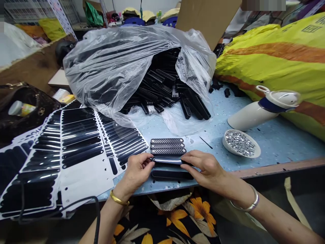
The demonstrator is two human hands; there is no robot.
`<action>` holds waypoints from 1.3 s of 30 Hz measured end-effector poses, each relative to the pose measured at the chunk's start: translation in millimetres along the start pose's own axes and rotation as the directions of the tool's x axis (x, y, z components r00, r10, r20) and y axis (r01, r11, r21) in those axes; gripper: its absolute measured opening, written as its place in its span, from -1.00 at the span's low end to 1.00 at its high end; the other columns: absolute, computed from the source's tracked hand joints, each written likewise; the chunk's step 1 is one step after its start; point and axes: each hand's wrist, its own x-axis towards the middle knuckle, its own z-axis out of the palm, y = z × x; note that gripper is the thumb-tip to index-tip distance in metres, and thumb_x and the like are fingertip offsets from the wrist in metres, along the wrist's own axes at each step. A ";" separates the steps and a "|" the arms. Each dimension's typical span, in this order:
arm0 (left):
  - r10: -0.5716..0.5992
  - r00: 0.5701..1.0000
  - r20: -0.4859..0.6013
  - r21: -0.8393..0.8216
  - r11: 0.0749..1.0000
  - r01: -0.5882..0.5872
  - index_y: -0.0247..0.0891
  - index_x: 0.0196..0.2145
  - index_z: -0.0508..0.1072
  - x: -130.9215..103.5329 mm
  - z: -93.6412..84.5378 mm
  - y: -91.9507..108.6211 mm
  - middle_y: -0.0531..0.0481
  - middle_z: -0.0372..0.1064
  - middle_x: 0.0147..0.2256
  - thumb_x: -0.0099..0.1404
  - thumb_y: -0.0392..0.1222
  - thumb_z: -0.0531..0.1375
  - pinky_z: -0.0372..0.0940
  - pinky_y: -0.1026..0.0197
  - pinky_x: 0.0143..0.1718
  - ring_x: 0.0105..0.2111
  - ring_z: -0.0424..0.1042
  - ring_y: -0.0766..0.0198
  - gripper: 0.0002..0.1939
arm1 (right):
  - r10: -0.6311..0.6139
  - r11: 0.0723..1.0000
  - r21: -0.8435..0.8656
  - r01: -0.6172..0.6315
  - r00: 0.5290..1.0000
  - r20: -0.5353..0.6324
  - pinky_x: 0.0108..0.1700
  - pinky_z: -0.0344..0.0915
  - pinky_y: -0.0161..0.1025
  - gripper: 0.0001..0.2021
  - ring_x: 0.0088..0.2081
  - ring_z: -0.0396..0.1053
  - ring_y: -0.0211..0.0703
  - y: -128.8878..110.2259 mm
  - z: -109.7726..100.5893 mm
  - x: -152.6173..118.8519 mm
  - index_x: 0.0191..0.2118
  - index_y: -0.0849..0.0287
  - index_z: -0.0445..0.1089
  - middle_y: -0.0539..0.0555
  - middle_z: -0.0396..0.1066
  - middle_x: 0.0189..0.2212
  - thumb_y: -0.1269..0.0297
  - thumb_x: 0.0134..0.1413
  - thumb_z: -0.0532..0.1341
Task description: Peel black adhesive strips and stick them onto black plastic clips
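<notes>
My left hand [138, 170] and my right hand [204, 166] pinch opposite ends of a glossy black strip [166, 161] with rounded ends, stretched level between them. Just below it, near the table's front edge, lies a flat black bar [171, 175]. Above the strip, three black bars with a crosshatched face [168, 146] sit side by side, small silver dots at their ends. Left of my left hand are white sheets carrying rows of similar glossy black strips [82, 132]. Whether the strip touches a bar beneath it is hard to make out.
Behind, a clear plastic bag [109, 67] gapes over a heap of black toothed parts [162, 84]. At right stand a white bowl [225, 147] of small silver pieces and a white bottle [250, 115]. A thin black rod [205, 142], a yellow sack [279, 57] and a dark cable [98, 217] also show.
</notes>
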 end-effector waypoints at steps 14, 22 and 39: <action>-0.022 0.999 0.024 -0.028 0.999 0.022 -0.33 -0.29 0.62 -0.3 -1.3 3.5 0.01 0.48 -0.57 0.09 -0.26 0.22 0.34 0.33 -0.55 -0.58 0.44 0.30 -0.76 | -0.099 0.992 -0.087 0.096 0.994 -0.034 -0.30 0.40 -0.13 -0.88 -0.36 0.46 -0.04 2.8 9.2 4.2 -0.25 0.26 0.48 0.16 0.50 -0.40 0.43 0.24 0.18; -0.011 1.000 0.019 -0.016 1.000 0.012 -0.32 -0.30 0.62 -0.9 -1.7 3.1 0.01 0.49 -0.55 0.11 -0.27 0.21 0.35 0.33 -0.52 -0.56 0.45 0.30 -0.78 | -0.080 0.993 -0.089 0.079 0.997 -0.003 -0.30 0.37 -0.15 -0.88 -0.36 0.45 -0.06 -0.2 9.8 7.3 -0.26 0.25 0.49 0.14 0.50 -0.39 0.44 0.23 0.18; -0.011 1.000 0.022 0.006 1.000 0.011 -0.31 -0.30 0.61 -0.9 -3.1 5.4 -0.02 0.52 -0.53 0.12 -0.23 0.20 0.36 0.30 -0.52 -0.56 0.44 0.29 -0.78 | -0.080 0.991 -0.104 0.079 0.997 0.001 -0.32 0.33 -0.13 -0.86 -0.35 0.45 -0.04 -3.2 9.3 6.9 -0.25 0.28 0.49 0.16 0.51 -0.37 0.46 0.23 0.16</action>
